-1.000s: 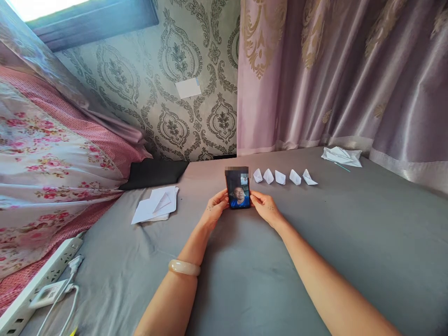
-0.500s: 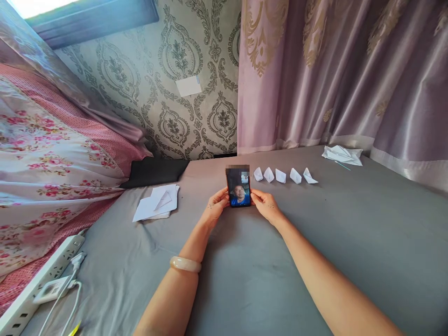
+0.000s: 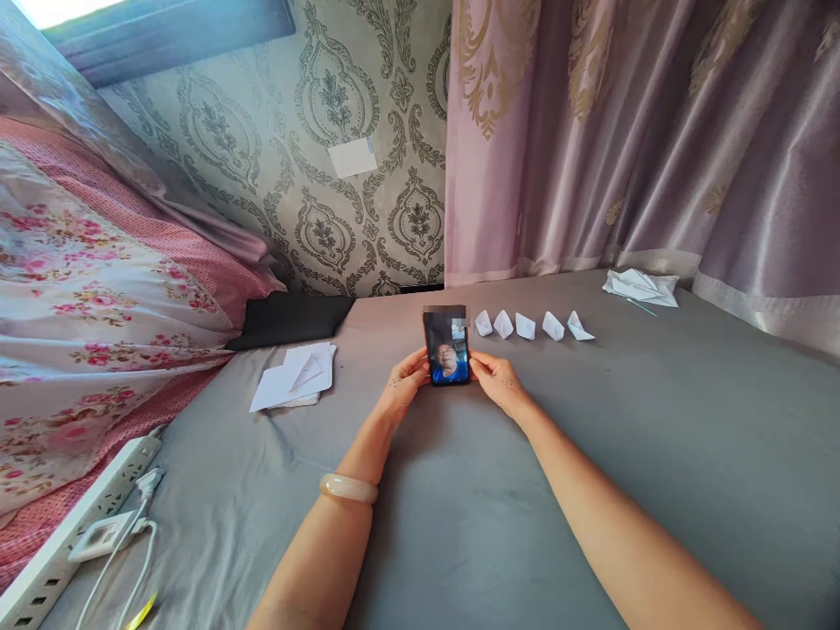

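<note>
A smartphone stands upright between my hands, its lit screen facing me with a person on it. My left hand grips the phone's lower left edge, thumb toward the front. On the lower right edge, the fingers of my right hand are closed in the same way. Just right of the phone, several small folded white paper pieces sit in a row on the grey sheet. A pale bangle circles my left forearm.
White papers lie at left, near a black folded cloth. More paper lies by the curtain at back right, beside a thin stick. A power strip with plugged-in white cables runs along the lower left.
The view has tipped very slightly, so things sit a few pixels higher. Both hands keep their hold on the phone, and the picture on its screen has shifted a little.
</note>
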`<state>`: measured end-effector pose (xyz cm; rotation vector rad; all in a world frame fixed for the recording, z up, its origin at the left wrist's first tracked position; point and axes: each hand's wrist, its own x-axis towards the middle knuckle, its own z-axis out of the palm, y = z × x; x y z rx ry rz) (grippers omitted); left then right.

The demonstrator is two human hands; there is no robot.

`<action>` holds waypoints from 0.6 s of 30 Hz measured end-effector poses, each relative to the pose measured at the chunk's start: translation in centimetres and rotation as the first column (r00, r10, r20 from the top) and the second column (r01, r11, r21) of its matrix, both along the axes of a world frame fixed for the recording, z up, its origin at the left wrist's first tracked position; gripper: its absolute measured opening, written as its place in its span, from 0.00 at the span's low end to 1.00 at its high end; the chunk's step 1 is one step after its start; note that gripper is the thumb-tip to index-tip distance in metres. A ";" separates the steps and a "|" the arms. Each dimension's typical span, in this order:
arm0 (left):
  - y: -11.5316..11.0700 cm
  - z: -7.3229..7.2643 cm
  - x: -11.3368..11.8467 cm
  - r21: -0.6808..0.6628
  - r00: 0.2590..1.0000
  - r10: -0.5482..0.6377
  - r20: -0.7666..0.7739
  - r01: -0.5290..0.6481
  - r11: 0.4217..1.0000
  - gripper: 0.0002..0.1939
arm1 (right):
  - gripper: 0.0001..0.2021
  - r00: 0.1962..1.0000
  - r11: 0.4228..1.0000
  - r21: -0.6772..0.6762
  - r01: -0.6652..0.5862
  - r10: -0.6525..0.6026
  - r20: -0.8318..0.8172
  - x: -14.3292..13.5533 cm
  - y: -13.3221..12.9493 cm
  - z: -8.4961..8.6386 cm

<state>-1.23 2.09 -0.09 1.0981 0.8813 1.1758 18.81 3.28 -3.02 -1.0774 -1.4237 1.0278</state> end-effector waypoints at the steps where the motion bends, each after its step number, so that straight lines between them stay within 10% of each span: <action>1: 0.0 0.0 0.0 0.001 1.000 -0.003 0.001 0.003 1.000 0.31 | 0.20 1.000 1.000 0.007 -0.004 0.004 -0.006 0.0 0.0 0.1; 18: -0.1 0.4 0.1 0.005 1.000 -0.013 -0.001 0.013 1.000 0.31 | 0.20 1.000 1.000 0.008 -0.008 0.008 0.009 0.2 0.3 -0.7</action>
